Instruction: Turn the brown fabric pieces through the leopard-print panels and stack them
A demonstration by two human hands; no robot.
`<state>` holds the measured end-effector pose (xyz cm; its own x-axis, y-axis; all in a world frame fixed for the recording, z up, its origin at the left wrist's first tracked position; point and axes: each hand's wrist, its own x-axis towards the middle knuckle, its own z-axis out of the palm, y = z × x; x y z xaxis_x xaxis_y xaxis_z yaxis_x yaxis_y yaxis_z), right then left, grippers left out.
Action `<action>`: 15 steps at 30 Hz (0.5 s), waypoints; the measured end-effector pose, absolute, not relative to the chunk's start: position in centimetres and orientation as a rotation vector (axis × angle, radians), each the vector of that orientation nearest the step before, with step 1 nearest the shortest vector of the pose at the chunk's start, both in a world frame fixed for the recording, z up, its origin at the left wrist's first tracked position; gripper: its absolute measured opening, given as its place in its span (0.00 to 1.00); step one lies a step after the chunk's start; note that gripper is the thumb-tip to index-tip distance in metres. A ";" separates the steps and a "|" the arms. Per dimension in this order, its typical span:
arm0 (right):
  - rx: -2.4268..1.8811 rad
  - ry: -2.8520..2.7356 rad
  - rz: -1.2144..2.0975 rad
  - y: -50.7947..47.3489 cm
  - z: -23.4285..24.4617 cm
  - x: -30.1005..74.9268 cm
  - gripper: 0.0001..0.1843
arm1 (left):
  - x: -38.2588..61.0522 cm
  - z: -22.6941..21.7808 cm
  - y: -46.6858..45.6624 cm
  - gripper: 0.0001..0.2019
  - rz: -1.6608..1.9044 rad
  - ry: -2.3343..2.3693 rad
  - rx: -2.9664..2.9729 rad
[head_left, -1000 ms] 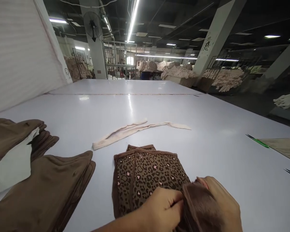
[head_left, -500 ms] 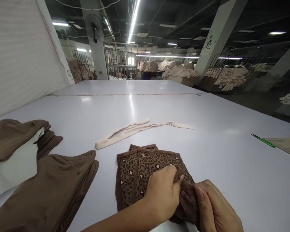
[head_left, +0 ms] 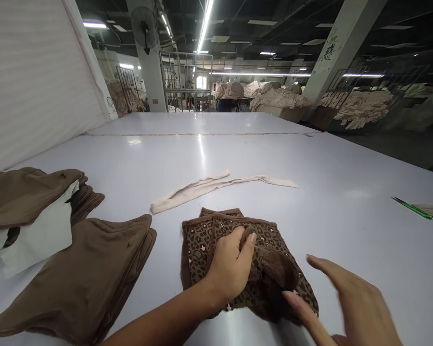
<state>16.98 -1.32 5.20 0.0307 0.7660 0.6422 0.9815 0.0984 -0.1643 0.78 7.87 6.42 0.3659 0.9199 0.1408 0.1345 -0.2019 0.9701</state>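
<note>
A folded brown leopard-print fleece fabric piece (head_left: 238,259) lies on the glossy white cutting table (head_left: 274,158), just in front of a cream fabric strip (head_left: 209,185). A plain brown fold of it is pinched in the clenched left hand (head_left: 231,266). The right hand (head_left: 350,300) is held with fingers spread and released, the thumb touching the piece's near edge; stacked brown fabric pieces (head_left: 82,269) lie to the left.

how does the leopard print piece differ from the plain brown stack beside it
The leopard print piece is patterned with spots and pink marks; the plain brown stack is unpatterned. The left hand grips the print piece; the stack lies untouched. Both rest on the white table.
</note>
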 end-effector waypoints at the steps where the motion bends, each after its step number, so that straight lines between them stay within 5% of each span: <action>1: -1.657 -1.864 -0.485 -1.0 5.3 16.5 0.27 | 0.8 6.6 7.8 0.16 0.958 0.899 1.587; 5: -1.545 -1.966 -0.149 0.3 4.8 15.4 0.10 | 0.4 7.1 7.5 0.16 0.885 0.809 1.489; 10: -1.558 -1.712 0.087 0.9 4.7 15.0 0.10 | -0.1 7.6 6.4 0.16 0.859 1.144 1.787; 15: -1.469 -1.556 0.326 -0.3 5.3 13.8 0.11 | 1.1 6.2 6.1 0.15 0.820 1.004 1.938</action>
